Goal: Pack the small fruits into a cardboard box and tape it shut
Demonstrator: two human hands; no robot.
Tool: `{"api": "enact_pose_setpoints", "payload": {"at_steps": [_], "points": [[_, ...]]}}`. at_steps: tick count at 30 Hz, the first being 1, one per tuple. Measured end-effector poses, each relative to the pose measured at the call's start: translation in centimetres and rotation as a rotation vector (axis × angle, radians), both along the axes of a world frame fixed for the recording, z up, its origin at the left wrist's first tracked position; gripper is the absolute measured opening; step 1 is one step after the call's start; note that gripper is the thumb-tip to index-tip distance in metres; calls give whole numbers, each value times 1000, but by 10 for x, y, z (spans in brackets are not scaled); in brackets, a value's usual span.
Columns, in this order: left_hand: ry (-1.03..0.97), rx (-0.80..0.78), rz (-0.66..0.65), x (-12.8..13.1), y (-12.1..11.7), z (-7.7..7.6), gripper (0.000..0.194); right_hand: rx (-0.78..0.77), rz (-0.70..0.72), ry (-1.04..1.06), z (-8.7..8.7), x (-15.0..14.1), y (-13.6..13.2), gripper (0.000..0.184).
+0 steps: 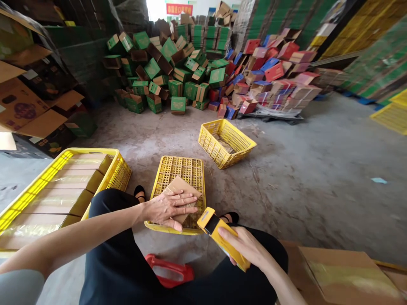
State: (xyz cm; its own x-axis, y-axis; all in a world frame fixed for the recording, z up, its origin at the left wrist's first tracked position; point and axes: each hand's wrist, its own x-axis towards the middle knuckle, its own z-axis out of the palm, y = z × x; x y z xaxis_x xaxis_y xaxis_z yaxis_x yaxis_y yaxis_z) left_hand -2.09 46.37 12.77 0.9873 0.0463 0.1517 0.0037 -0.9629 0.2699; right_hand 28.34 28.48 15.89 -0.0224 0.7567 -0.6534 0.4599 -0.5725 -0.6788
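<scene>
Found left hand (168, 207) released, spread flat on a partly hidden cardboard box (185, 186) atop an upturned crate (192, 167); noted right hand (243, 243) clasped around a yellow tool (222, 242); observed taped cartons (68, 199) inside a yellow bin (119, 165), cut off at left; cannot identify contents (225, 146) of farther basket (210, 146)

A grey floor (318, 178) is streaked with dark scuffs and marked by a pale blue scrap (379, 180). Its far side is covered by heaped green cartons (168, 50), beside which red and blue cartons (274, 72) are piled. Tall green stacks (375, 70) are ranged at the right. A red banner (179, 9) is hung at the back, brightly lit.
</scene>
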Motion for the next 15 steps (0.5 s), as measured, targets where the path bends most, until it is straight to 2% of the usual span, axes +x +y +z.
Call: {"api": "enact_pose_setpoints", "payload": {"at_steps": [8,11,15], "points": [[18,-18,-117,22,-1,6,80,32,-16,-20,-16,-9,15,61],[20,-66,-132,23,5,3,79,6,-4,44,-16,-6,13,62],[-27,-122,-112,19,6,1,69,19,6,182,-18,3,6,63]]}}
